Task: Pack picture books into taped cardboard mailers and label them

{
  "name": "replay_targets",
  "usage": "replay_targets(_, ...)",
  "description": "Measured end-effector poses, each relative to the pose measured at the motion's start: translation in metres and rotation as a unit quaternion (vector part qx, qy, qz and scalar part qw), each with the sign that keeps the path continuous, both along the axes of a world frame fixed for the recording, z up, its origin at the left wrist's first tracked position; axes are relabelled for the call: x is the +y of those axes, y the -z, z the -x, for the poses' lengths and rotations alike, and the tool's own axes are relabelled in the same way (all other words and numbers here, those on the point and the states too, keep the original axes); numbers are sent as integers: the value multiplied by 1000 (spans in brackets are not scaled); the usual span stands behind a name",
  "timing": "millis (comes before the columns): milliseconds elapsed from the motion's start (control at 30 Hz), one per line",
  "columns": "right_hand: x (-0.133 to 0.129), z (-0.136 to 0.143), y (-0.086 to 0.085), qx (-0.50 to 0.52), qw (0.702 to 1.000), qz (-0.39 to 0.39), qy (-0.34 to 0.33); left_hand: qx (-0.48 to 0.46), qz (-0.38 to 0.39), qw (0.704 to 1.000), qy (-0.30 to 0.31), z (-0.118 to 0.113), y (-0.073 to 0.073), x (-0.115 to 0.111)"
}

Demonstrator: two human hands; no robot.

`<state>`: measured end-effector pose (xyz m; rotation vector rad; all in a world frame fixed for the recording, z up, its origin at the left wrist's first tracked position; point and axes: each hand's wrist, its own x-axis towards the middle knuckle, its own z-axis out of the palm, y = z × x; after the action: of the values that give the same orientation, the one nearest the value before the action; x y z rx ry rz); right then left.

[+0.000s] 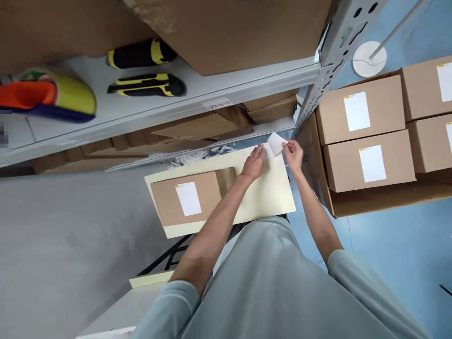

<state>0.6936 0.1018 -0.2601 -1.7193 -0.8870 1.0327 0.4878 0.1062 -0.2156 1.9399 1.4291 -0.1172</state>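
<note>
On the cream tabletop (275, 190) a white label (277, 142) lies near the far right edge, its right part folded upward. My right hand (294, 154) pinches the raised corner of this label between thumb and fingers. Beside it, my left hand (253, 162) rests with fingers stretched out over the label's left part, pressing it to the table. A closed cardboard box (162, 200) with a white label on top sits on the table's left, next to my left forearm.
Right of the table, a large open carton (326, 188) holds several labelled boxes (360, 110). Above the table's far side runs a metal shelf (197, 89) with two utility knives (148, 85), a tape dispenser (63, 96) and cartons. White scraps (201, 156) lie behind the table.
</note>
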Motion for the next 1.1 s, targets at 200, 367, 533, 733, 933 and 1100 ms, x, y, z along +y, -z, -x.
replay_targets(200, 2, -33, 14, -31, 999, 4, 12, 81, 33, 993, 79, -32, 0, 20)
replay_targets(367, -3, -42, 25, -38, 998, 40, 25, 107, 28, 988, 104, -37, 0, 20)
replay_targets(533, -10, -43, 40, -9, 996, 77, 51, 125, 35, 984, 122, -36, 6, 21)
replay_targets(733, -51, -37, 44, 48, 978, 149, 138, 120, 63, 986, 98, -43, 14, 25)
replay_targets(933, -109, -28, 7, 7, 969, 108, 220, 88, 111, 989, 45, -45, -2, 22)
replay_targets(1100, -131, -17, -56, -82, 977, 36, 195, -80, 65, 994, -49, -45, -42, -13)
